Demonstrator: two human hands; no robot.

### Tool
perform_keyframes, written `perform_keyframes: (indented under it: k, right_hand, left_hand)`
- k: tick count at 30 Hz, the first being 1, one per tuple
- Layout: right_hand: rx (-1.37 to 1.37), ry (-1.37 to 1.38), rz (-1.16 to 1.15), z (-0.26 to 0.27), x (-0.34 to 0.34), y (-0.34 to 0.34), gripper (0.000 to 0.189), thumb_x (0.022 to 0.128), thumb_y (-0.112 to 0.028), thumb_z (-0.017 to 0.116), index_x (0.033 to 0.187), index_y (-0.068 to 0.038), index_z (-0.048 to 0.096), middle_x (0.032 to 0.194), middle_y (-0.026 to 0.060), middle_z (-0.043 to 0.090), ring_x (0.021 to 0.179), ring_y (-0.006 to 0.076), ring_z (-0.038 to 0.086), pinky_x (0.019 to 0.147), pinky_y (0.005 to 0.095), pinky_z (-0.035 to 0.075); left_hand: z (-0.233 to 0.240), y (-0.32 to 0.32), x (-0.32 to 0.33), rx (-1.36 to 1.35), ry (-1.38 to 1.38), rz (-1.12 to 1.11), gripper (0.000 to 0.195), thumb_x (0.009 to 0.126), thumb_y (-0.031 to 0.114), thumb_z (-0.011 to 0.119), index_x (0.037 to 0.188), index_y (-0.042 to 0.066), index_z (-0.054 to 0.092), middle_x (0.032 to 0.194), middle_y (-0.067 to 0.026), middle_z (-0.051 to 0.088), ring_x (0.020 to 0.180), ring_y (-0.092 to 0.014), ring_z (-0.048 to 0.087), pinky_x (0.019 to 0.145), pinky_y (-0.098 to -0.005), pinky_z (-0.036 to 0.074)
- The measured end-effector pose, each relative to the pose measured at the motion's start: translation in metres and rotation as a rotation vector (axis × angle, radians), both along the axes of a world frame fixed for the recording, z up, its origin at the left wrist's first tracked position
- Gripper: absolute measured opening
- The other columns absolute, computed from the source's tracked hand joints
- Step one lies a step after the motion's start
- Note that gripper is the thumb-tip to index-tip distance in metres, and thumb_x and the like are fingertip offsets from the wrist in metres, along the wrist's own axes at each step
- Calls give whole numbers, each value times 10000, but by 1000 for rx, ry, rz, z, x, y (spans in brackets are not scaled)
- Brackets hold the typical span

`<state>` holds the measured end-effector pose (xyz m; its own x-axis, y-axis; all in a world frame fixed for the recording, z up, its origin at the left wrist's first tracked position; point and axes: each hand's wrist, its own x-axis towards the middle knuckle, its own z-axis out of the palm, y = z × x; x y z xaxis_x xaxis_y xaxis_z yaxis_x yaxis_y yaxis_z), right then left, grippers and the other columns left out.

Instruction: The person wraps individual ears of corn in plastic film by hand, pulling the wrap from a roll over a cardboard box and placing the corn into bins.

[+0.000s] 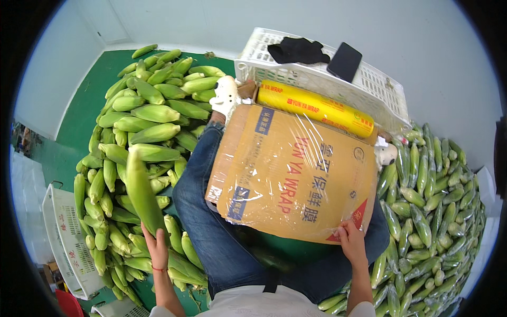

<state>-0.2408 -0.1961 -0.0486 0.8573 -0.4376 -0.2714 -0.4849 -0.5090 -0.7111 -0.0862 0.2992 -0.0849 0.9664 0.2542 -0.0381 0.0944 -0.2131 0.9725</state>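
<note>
My left hand (157,249) grips the lower end of an unpeeled ear of corn (143,194), its pale tip pointing up and away. Across my lap lies a cardboard box panel (269,170) bearing printed writing. Clear cling film (317,190) stretches over it, glossy and slightly wrinkled. At the panel's near right corner, my right hand (350,237) pinches the film's near edge between thumb and fingers. Behind the panel rests a yellow-printed roll of cling film (315,107), lying crosswise.
Loose corn (154,113) is heaped on the green floor to the left; film-wrapped ears (431,214) pile up at right. Beyond the roll stands a white plastic crate (317,81) holding up a black cloth (298,50) and a phone (345,62). Another white crate (70,237) is far left.
</note>
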Motion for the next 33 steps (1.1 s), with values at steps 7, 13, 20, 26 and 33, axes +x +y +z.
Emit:
perform_keyframes:
  k: [7,13,20,26,33]
  right_hand:
    - [-341,68,23,8,-7,12,59,928,-66,511,932,-12,534,755,143,655,750,279,668,710,379,507]
    - [422,-457,-224,52,0,12,159,919,-127,561,1051,-39,577,1037,152,623,997,341,601,884,396,468]
    - [-688,-512,228,-4,104,-10,440,816,-406,661,1115,-85,628,1081,78,608,1038,265,546,902,418,413]
    - [-754,-560,311,-5,127,-14,394,788,-430,658,1017,-109,669,1007,56,616,906,242,566,790,395,418]
    - [-676,-422,323,6,151,-13,365,831,-426,627,984,-98,673,951,88,640,736,277,624,647,409,488]
  left_hand:
    - [84,-201,35,756,-584,-1006,547,716,273,770,1237,207,615,1104,-137,588,941,-309,586,770,-398,499]
    - [59,-253,59,590,-439,-1223,523,797,313,716,1288,197,578,992,-126,659,810,-331,644,693,-399,525]
    - [45,-229,24,524,-204,-697,732,682,246,831,1302,21,516,1325,-176,525,1171,-324,542,988,-402,429]
    - [62,-169,96,324,-199,-809,117,896,99,612,844,22,682,764,-88,645,686,-188,616,646,-299,487]
    - [41,-313,175,1094,-386,-1343,131,825,185,608,791,85,687,753,-161,669,714,-353,653,652,-423,525]
